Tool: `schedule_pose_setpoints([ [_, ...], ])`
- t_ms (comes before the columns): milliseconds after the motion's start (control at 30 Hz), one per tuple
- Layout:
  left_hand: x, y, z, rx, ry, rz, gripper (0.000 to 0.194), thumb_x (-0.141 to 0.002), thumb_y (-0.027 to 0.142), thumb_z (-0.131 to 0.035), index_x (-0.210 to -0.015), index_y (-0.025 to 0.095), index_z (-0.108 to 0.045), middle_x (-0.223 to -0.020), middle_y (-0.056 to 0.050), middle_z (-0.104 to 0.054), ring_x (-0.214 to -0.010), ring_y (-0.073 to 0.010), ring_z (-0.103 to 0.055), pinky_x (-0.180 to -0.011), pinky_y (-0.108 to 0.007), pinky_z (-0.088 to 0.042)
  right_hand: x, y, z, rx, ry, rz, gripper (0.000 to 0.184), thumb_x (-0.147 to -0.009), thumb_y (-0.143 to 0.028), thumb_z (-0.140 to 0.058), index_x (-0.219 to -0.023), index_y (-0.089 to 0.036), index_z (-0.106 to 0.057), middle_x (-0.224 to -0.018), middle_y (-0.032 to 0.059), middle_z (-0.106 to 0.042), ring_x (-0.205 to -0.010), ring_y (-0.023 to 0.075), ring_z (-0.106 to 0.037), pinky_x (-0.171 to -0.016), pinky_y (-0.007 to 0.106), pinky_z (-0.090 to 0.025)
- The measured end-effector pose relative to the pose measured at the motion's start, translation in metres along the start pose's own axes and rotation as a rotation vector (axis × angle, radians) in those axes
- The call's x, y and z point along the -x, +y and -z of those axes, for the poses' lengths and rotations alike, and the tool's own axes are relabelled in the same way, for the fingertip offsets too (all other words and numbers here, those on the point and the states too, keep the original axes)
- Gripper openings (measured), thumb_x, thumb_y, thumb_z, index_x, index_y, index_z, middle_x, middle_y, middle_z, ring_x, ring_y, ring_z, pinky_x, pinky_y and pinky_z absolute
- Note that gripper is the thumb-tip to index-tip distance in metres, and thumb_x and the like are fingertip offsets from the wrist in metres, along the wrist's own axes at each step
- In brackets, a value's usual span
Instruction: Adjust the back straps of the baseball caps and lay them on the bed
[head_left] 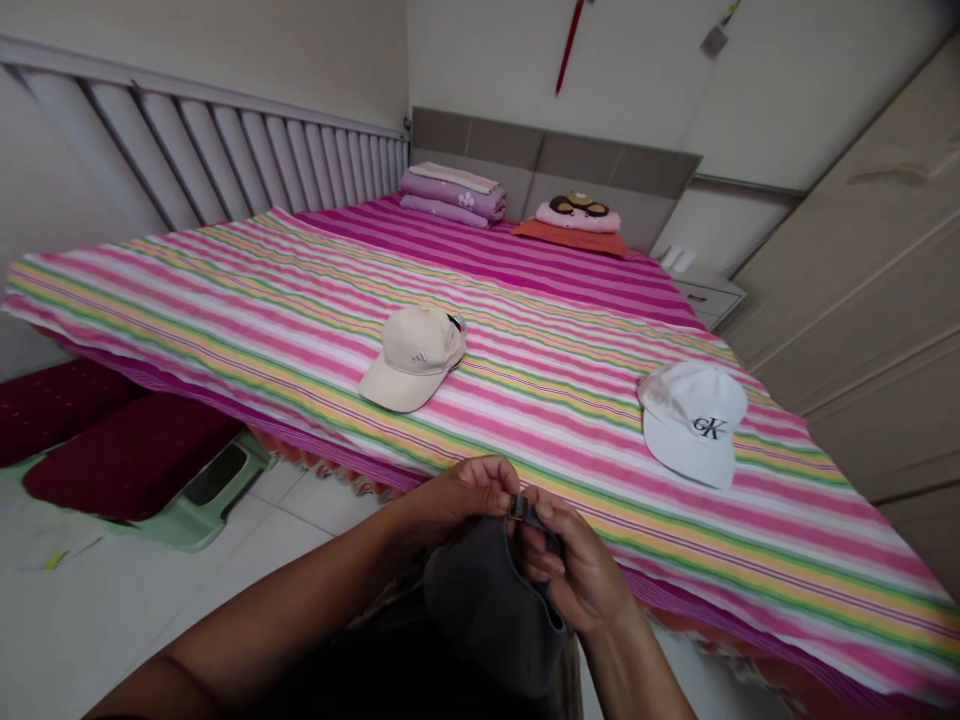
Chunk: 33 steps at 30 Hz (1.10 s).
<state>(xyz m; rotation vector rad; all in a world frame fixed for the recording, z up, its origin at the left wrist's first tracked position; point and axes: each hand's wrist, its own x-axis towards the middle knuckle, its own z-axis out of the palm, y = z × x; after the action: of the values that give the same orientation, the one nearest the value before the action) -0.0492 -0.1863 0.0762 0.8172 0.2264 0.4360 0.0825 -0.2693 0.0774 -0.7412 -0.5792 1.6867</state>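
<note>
A dark grey baseball cap (pixel 487 610) hangs from my two hands in front of my body, just short of the bed's near edge. My left hand (pixel 469 495) pinches the cap's back strap beside its small metal buckle (pixel 518 508). On the other side of the buckle, my right hand (pixel 574 560) grips the strap, fingers curled through the back opening. Beyond them on the bed lies a beige cap (pixel 416 355) with its brim toward me. To the right sits a white cap (pixel 694 420) with dark letters on its front.
A striped sheet (pixel 300 330) covers the bed. Folded purple bedding (pixel 454 195) and a pink pillow (pixel 577 218) lie near the headboard (pixel 495 140). At the left stands a green stool (pixel 217 500) with a dark red top. A wardrobe (pixel 862 250) lines the right side.
</note>
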Motion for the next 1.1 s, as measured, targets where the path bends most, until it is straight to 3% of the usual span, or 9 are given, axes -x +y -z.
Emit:
schedule_pose_setpoints([
  [100, 0.0, 0.0, 0.001, -0.008, 0.005, -0.002, 0.026, -0.061, 0.025, -0.074, -0.073, 0.012, -0.055, -0.059, -0.001, -0.062, -0.051, -0.0073, -0.056, -0.05, -0.015, -0.039, 0.001, -0.001, -0.002, 0.026, -0.023, 0.005, 0.013, -0.073, -0.025, -0.061, -0.069, -0.015, -0.053, -0.052, -0.0049, -0.049, -0.034, 0.0001, -0.02, -0.036, 0.017, -0.016],
  [467, 0.001, 0.001, 0.003, -0.147, 0.121, -0.005, 0.026, -0.061, 0.026, -0.073, -0.076, 0.011, -0.059, -0.066, 0.0, -0.06, -0.055, -0.0052, -0.052, -0.055, -0.016, -0.036, 0.0, 0.001, 0.002, 0.017, 0.017, 0.045, 0.016, -0.073, -0.024, -0.064, -0.068, -0.015, -0.051, -0.049, -0.0077, -0.043, -0.035, -0.0002, -0.016, -0.036, 0.016, -0.013],
  [633, 0.002, 0.004, -0.004, -0.175, 0.199, -0.106, 0.03, -0.068, 0.04, -0.065, -0.078, 0.013, -0.056, -0.069, -0.001, -0.058, -0.061, -0.008, -0.051, -0.06, -0.02, -0.036, 0.0, 0.0, 0.001, 0.041, 0.061, 0.074, 0.019, -0.072, -0.026, -0.065, -0.066, -0.016, -0.05, -0.047, -0.0085, -0.041, -0.035, 0.0, -0.016, -0.036, 0.016, -0.014],
  [800, 0.001, 0.01, -0.01, -0.45, 0.229, -0.106, 0.031, -0.063, 0.038, -0.069, -0.062, 0.012, -0.053, -0.063, 0.001, -0.054, -0.059, -0.0073, -0.045, -0.057, -0.02, -0.033, -0.001, 0.004, -0.004, 0.092, 0.096, 0.083, 0.017, -0.074, -0.027, -0.064, -0.068, -0.016, -0.052, -0.045, -0.0094, -0.039, -0.035, 0.0008, -0.016, -0.037, 0.016, -0.014],
  [933, 0.001, 0.015, -0.009, -0.437, 0.279, -0.068, 0.027, -0.061, 0.034, -0.069, -0.06, 0.012, -0.053, -0.056, 0.003, -0.051, -0.052, -0.0053, -0.041, -0.052, -0.019, -0.03, 0.001, -0.002, -0.006, 0.171, 0.134, 0.118, 0.022, -0.076, -0.036, -0.06, -0.069, -0.014, -0.057, -0.051, -0.0032, -0.051, -0.036, 0.0023, -0.029, -0.038, 0.017, -0.022],
  [1033, 0.003, 0.018, -0.006, -0.334, 0.296, -0.043, 0.025, -0.059, 0.03, -0.071, -0.061, 0.011, -0.055, -0.054, 0.003, -0.052, -0.049, -0.0048, -0.042, -0.051, -0.019, -0.03, 0.003, -0.009, -0.004, 0.284, 0.139, 0.11, 0.03, -0.077, -0.042, -0.056, -0.078, -0.012, -0.063, -0.057, 0.0034, -0.059, -0.041, 0.0071, -0.045, -0.041, 0.019, -0.029],
  [1100, 0.003, 0.018, -0.004, -0.272, 0.299, -0.047, 0.025, -0.056, 0.029, -0.073, -0.061, 0.011, -0.056, -0.055, 0.002, -0.055, -0.05, -0.0056, -0.045, -0.053, -0.02, -0.033, 0.003, -0.011, -0.002, 0.331, 0.152, 0.094, 0.031, -0.075, -0.042, -0.059, -0.085, -0.014, -0.064, -0.06, 0.0041, -0.062, -0.043, 0.0084, -0.048, -0.041, 0.019, -0.031],
])
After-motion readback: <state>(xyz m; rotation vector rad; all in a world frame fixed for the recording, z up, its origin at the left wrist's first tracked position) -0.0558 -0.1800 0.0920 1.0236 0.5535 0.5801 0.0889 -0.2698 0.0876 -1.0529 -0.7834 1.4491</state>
